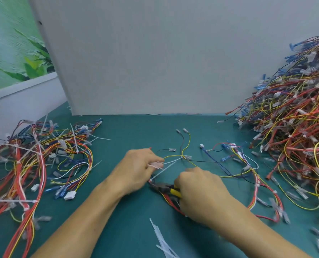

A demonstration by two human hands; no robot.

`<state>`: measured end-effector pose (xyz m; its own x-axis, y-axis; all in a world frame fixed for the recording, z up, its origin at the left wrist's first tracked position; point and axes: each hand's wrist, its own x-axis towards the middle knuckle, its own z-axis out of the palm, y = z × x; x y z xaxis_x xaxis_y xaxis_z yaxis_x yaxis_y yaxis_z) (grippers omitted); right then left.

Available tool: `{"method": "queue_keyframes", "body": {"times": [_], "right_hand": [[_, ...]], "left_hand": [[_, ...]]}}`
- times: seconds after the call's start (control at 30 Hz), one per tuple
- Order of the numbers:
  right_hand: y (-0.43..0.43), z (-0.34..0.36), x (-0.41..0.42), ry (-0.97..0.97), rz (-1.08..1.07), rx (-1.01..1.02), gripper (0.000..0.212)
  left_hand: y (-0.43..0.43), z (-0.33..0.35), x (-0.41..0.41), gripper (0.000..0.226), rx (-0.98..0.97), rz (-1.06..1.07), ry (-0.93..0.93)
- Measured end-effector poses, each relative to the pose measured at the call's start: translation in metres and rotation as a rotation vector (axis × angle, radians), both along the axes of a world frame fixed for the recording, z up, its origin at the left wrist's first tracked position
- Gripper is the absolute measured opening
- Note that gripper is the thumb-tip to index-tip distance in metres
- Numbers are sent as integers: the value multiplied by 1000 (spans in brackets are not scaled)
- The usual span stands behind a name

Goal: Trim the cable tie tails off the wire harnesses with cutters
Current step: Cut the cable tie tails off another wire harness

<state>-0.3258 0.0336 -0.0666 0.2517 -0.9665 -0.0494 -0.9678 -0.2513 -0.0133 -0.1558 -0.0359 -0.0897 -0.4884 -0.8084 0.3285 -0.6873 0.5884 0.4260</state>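
Wire harness (182, 156) limp, light, pinched by left hand (136, 168); tie tail (166, 167) thin, springy, best cut at head — cutters (166, 188) gripped by right hand (197, 190).

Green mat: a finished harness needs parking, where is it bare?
Bare mat lies between the white board, the left hand and the left harness pile. Another patch sits between the forearms, beside the cut tails. The right heap side is crowded.

Yellow-handled cutters (166, 189) in right hand (201, 192)
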Motion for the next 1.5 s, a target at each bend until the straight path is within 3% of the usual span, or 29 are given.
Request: {"method": "queue_keyframes", "body": {"times": [0.07, 0.23, 0.37, 0.43, 1.07, 1.5], "right_hand": [[4, 0, -1, -6, 13, 14, 12], [7, 4, -5, 2, 22, 52, 20], [4, 8, -10, -25, -20, 99, 30], [4, 9, -12, -47, -38, 107, 28], [2, 5, -3, -90, -89, 47, 7], [3, 2, 3, -28, -50, -17, 14]], "left_hand": [[0, -2, 3, 43, 107, 20, -48], [1, -2, 7, 9, 262, 28, -27], [3, 2, 13, 6, 462, -23, 228], [4, 3, 16, 12, 510, -46, 268], [2, 0, 22, 28, 586, -21, 332], [3, 0, 20, 31, 595, -7, 338]]}}
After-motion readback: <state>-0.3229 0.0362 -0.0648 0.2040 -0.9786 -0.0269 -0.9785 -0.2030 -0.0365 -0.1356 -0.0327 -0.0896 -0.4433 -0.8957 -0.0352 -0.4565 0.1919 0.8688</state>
